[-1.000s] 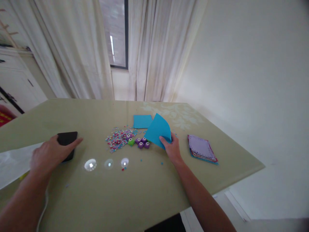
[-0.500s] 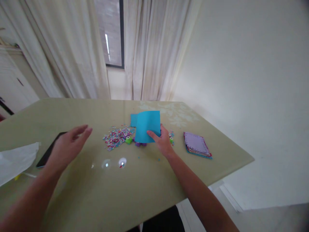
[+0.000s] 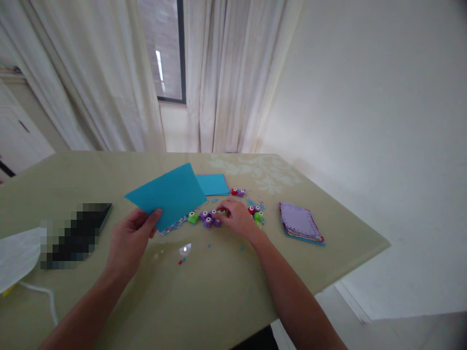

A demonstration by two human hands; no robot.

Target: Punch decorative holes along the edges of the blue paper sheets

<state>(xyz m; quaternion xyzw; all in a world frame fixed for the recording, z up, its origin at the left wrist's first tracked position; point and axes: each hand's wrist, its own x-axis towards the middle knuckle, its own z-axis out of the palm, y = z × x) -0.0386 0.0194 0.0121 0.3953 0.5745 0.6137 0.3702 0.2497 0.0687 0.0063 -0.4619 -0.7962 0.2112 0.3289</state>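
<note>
My left hand (image 3: pixel 131 238) is closed on a sheet of blue paper (image 3: pixel 168 194), thumb on its near face, and holds it tilted above the table. Over the middle of the table, my right hand (image 3: pixel 239 216) has its fingers pinched at a small green plastic figure with an eye (image 3: pixel 221 212), partly hidden by the fingertips. Beside it sit several purple figures with eyes (image 3: pixel 207 221) and another green one (image 3: pixel 193 217). Colourful confetti (image 3: pixel 174 226) lies partly hidden behind the held sheet. More blue paper (image 3: pixel 213 184) lies flat behind the hands.
To the right lie red and green figures (image 3: pixel 258 216) and a stack of square papers with patterned edges (image 3: pixel 299 221). Two more figures (image 3: pixel 238 192) sit further back. At left are a dark flat object (image 3: pixel 80 236), blurred out, a white sheet (image 3: pixel 18 257) and a white cord (image 3: pixel 51 296).
The blue sheet has passed from my right hand to my left, and moved left. My right hand has lowered to the small figures. My left hand has closed on the paper.
</note>
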